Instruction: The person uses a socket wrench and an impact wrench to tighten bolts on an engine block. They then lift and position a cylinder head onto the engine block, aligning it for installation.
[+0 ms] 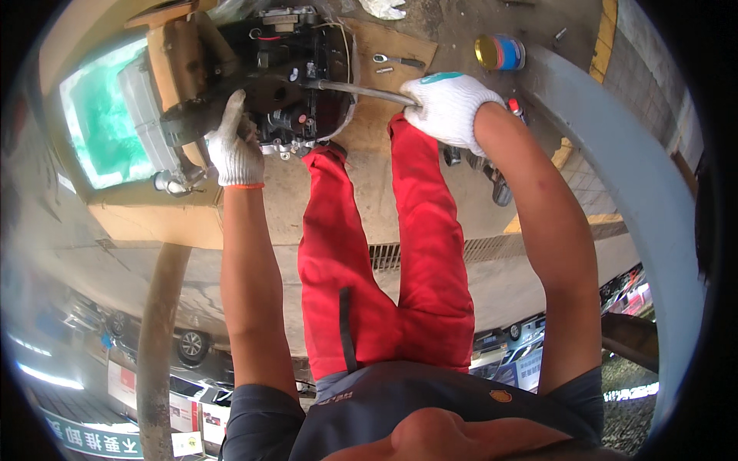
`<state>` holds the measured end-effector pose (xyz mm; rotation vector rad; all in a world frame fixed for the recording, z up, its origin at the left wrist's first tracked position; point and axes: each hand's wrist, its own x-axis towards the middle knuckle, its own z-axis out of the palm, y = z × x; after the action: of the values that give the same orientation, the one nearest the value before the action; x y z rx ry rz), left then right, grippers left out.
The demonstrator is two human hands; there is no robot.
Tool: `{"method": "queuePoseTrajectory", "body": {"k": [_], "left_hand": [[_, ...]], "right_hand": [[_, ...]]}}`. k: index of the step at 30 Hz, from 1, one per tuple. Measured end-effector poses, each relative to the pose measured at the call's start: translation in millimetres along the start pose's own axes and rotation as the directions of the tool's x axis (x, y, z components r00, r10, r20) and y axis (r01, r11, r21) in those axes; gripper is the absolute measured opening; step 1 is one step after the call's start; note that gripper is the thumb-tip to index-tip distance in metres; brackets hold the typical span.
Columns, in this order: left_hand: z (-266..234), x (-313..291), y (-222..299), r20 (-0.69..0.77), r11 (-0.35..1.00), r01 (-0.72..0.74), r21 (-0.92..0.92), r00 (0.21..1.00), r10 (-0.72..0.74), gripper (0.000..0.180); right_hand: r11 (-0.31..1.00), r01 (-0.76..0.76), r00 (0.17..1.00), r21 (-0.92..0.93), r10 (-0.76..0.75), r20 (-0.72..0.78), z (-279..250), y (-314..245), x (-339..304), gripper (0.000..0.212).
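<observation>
The right hand [450,111] clasps the bar [361,91], running left to the engine [277,88]. The left hand [234,150] touches the engine, grip unclear.

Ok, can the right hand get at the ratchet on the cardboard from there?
Probably yes, if freed: the right hand is closed around the end of a metal bar. The ratchet lies just beyond it on the cardboard, with nothing visible between them.

A cardboard sheet [384,40] on the concrete floor [277,211] carries a ratchet [411,62] and a small socket [384,70], just beyond the right hand [446,111]; a gold-lidded can [507,54] sits on the floor farther right.
</observation>
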<state>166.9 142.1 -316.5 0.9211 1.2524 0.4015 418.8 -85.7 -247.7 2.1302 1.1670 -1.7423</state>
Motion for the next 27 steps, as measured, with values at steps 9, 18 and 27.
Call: {"method": "queuePoseTrajectory", "body": {"k": [9,18,27], "left_hand": [[11.4,-9.5,10.6,-0.118,0.999,-0.040,-0.009,0.992,0.038,0.007],[-20.6,-0.2,-2.0,-0.047,0.999,0.024,-0.044,0.999,-0.026,0.016],[-14.4,-3.7,5.4,-0.068,0.999,0.021,-0.043,0.997,-0.024,0.018]], "right_hand": [[0.998,-0.006,1.000,0.059,0.005,0.007,18.9,-33.8,-18.6,0.027],[0.988,-0.092,0.958,0.121,0.121,-0.262,70.7,-61.0,-30.1,0.027],[0.966,-0.102,0.925,0.236,0.179,-0.334,75.5,-72.6,-31.2,0.035]]}}
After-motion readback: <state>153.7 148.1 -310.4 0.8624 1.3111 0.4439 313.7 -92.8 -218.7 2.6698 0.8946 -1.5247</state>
